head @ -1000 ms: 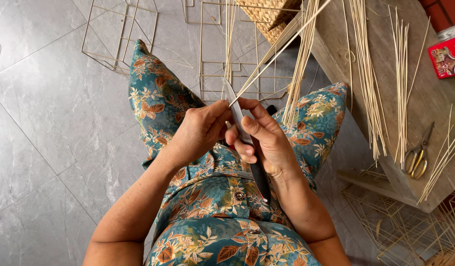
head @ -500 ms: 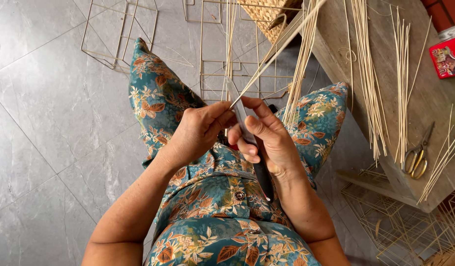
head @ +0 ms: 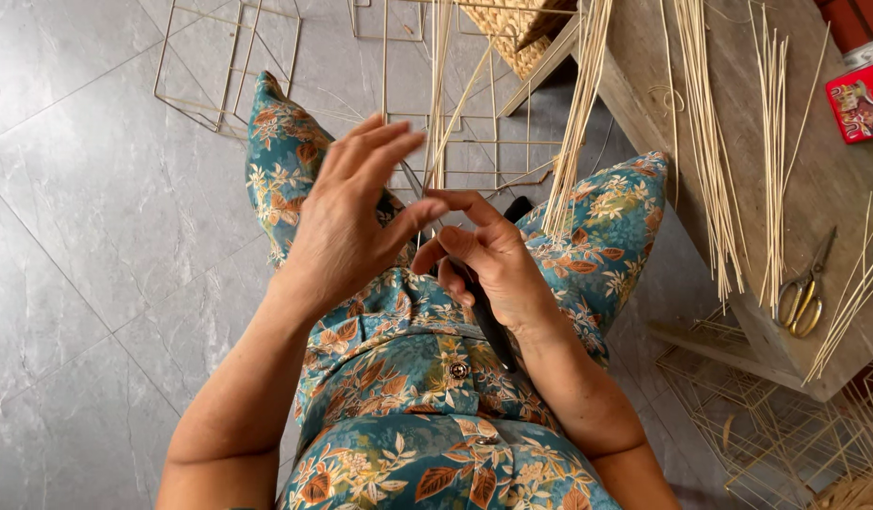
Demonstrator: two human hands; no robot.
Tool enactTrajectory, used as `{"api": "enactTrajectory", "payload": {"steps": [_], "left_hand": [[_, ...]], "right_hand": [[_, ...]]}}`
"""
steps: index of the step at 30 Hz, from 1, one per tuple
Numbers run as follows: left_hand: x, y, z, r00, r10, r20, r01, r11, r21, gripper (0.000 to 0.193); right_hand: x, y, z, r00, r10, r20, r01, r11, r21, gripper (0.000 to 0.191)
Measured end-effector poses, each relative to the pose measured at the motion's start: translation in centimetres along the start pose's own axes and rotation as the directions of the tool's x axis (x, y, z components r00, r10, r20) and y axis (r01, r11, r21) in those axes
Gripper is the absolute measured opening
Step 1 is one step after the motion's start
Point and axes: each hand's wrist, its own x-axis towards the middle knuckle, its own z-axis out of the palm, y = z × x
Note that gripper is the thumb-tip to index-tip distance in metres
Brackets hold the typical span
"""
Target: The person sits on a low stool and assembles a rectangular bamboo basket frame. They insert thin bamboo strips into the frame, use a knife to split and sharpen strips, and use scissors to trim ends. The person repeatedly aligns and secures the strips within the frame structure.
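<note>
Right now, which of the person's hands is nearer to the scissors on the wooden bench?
Right. The right hand sits over the lap, gripping a dark-handled knife, on the scissors' side. The left hand is raised with fingers spread, farther away across the lap.

— What is on the wooden bench?

— Long thin pale sticks lie across it in bunches. A pair of scissors with yellow handles lies near the edge. A red box sits at the far side.

— And the floor?

— The grey tile floor has thin wire frames lying on it. More wire frames sit below the bench.
</note>
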Motion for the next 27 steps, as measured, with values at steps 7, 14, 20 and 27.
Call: {"api": "enactTrajectory", "payload": {"steps": [7,14,20,27], "left_hand": [[0.9,-0.6,2.5,0.995,-0.102,0.007,0.102,0.987,-0.126,0.011],[1.3,0.5,3.2,0.994,-0.103,-0.019,0.101,0.99,-0.102,0.011],[1.9,1.8,1.7,0.935,-0.355,-0.006,0.29,0.774,-0.563,0.019],[-0.2,3.0,6.7,0.89,-0.322,0.322,0.455,0.596,-0.662,0.023]], "right_hand": [[-0.1,0.0,0.3,0.999,0.049,-0.023,-0.049,0.998,0.026,0.042],[1.0,1.7,-1.1,0.989,0.141,0.048,-0.143,0.989,0.025,0.047],[0.6,0.8,-2.3,0.988,0.14,0.065,-0.141,0.99,0.006,0.053],[-1.5,-4.7,-5.5,0.93,-0.312,-0.193,0.254,0.927,-0.276,0.041]]}}
